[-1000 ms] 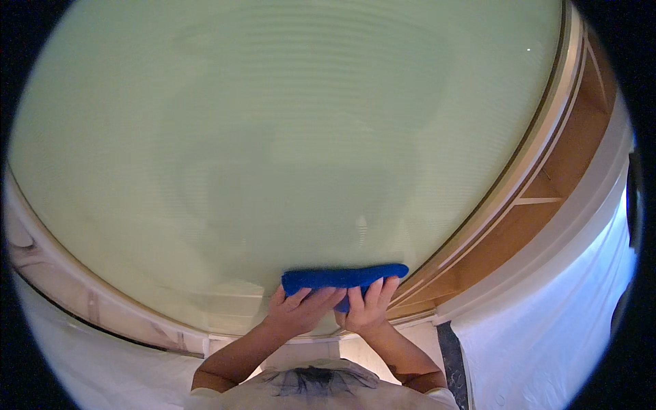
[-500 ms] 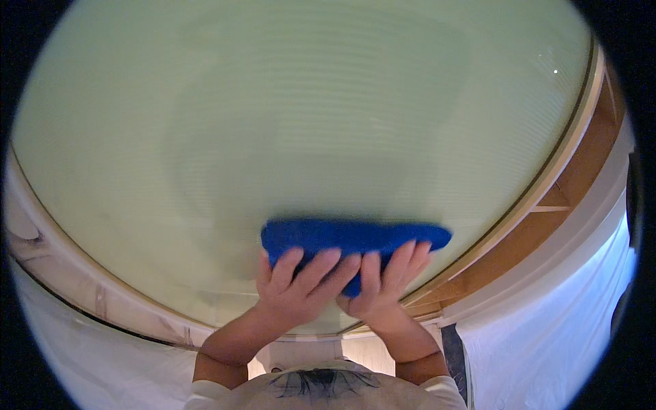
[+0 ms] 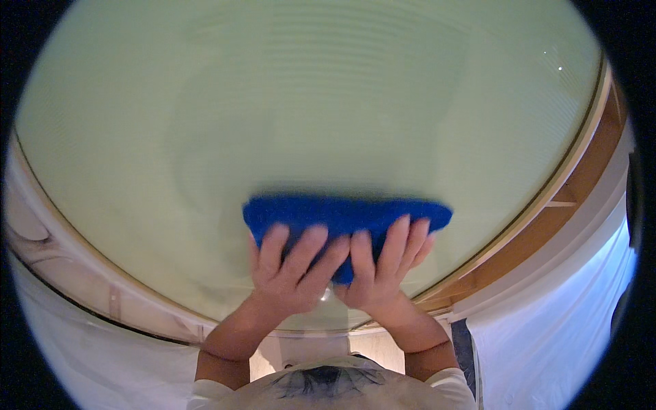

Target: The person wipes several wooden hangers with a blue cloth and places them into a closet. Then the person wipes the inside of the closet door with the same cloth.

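Note:
Both my hands grip a long, soft-looking blue pad (image 3: 348, 207), which lies crosswise at the near part of a large pale green sheet or panel (image 3: 328, 116). Four fingers of my left hand (image 3: 287, 277) spread over its left half. The fingers of my right hand (image 3: 383, 277) bend over the right half, close beside the left. A narrower blue piece hangs down between the hands. What my thumbs do is hidden, and the pad's exact kind cannot be made out.
A light frame edge (image 3: 533, 205) borders the green panel. Outside it on the right run brown wooden compartments (image 3: 533, 239). White sheeting (image 3: 567, 321) hangs at lower right, with more white covering (image 3: 89, 369) at lower left.
Both hands and the blue pad have moved farther from my body, up across the green panel. My grip on the pad looks the same.

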Motion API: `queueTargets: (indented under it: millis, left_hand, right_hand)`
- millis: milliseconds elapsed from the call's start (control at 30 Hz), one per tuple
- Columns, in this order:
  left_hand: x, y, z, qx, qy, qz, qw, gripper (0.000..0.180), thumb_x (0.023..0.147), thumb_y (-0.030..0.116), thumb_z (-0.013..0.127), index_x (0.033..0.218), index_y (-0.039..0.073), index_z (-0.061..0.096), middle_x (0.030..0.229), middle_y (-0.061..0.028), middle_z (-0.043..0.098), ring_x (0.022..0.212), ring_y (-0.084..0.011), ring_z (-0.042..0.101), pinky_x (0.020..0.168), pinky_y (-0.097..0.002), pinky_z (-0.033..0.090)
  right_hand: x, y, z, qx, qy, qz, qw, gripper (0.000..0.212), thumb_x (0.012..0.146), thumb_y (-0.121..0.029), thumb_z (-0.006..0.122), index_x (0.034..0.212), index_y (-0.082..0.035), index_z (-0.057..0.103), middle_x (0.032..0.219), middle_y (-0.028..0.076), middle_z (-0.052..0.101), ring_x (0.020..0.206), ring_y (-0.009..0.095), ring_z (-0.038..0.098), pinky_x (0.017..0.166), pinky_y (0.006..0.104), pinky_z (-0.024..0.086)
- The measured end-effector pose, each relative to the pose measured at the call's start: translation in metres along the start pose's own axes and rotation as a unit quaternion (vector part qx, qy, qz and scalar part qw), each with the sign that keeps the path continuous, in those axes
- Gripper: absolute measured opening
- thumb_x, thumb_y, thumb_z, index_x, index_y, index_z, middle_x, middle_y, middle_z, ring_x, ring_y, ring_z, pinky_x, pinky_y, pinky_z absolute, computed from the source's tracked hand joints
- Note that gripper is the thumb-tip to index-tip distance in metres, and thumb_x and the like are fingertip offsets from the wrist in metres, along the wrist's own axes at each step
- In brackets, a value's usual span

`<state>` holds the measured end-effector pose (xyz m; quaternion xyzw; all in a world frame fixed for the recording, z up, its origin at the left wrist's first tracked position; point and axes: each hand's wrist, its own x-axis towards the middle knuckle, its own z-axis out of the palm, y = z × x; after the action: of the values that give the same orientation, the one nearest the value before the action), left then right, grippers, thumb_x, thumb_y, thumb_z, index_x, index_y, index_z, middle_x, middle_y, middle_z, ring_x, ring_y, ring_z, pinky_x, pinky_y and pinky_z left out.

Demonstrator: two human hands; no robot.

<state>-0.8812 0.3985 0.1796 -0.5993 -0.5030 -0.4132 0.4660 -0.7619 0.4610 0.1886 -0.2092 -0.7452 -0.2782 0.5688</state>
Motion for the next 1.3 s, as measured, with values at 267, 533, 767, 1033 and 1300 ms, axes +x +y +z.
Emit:
queueTargets:
  millis: [267, 533, 767, 1033, 1300]
  left_hand:
    - [-0.028, -0.003, -0.003, -0.007, -0.021, -0.002, 1.0, 0.028, 0.077, 0.027, 0.053, 0.104, 0.027, 0.061, 0.121, 0.0022, 0.047, 0.121, -0.0256, 0.031, 0.1, -0.0444, 0.021]
    - [-0.122, -0.005, 0.007, 0.01, -0.08, 0.068, 0.994, 0.023, 0.078, 0.022, 0.047, 0.097, 0.02, 0.06, 0.115, -0.0087, 0.047, 0.118, -0.0368, 0.031, 0.093, -0.0514, 0.027]
    - [0.012, -0.03, -0.013, -0.028, 0.012, -0.013, 0.999, 0.029, 0.076, 0.019, 0.054, 0.104, 0.017, 0.059, 0.119, -0.0039, 0.049, 0.114, -0.0319, 0.037, 0.094, -0.0485, 0.028]
    - [-0.038, -0.047, -0.026, -0.026, -0.024, -0.027, 0.999, 0.029, 0.074, 0.021, 0.055, 0.102, 0.023, 0.061, 0.115, 0.0005, 0.05, 0.116, -0.0273, 0.035, 0.097, -0.048, 0.025]
    - [-0.122, -0.058, -0.034, 0.019, -0.054, -0.007, 0.998, 0.027, 0.075, 0.024, 0.054, 0.101, 0.027, 0.061, 0.115, 0.0033, 0.049, 0.117, -0.024, 0.035, 0.102, -0.0455, 0.02]
  right_hand:
    - [-0.023, -0.014, 0.002, -0.003, -0.044, 0.023, 0.999, 0.027, 0.068, -0.023, 0.052, 0.094, -0.018, 0.057, 0.093, 0.015, 0.05, 0.087, 0.035, 0.045, 0.082, 0.0535, 0.026]
    - [-0.105, -0.032, 0.014, -0.005, -0.112, -0.006, 0.994, 0.027, 0.059, -0.025, 0.052, 0.085, -0.019, 0.054, 0.078, 0.008, 0.044, 0.072, 0.027, 0.041, 0.059, 0.04, 0.025]
    - [0.019, -0.025, 0.017, 0.016, -0.016, 0.015, 1.0, 0.037, 0.073, -0.024, 0.047, 0.107, -0.015, 0.056, 0.115, 0.02, 0.047, 0.106, 0.04, 0.041, 0.096, 0.0549, 0.013]
    - [-0.015, -0.057, 0.026, 0.014, -0.057, -0.029, 0.998, 0.043, 0.078, -0.027, 0.042, 0.114, -0.005, 0.048, 0.131, 0.03, 0.024, 0.123, 0.049, 0.018, 0.098, 0.0582, 0.008]
    - [-0.074, -0.1, 0.031, -0.015, -0.105, 0.005, 0.994, 0.03, 0.067, -0.025, 0.05, 0.096, -0.018, 0.057, 0.092, 0.011, 0.049, 0.083, 0.028, 0.046, 0.074, 0.0483, 0.03]
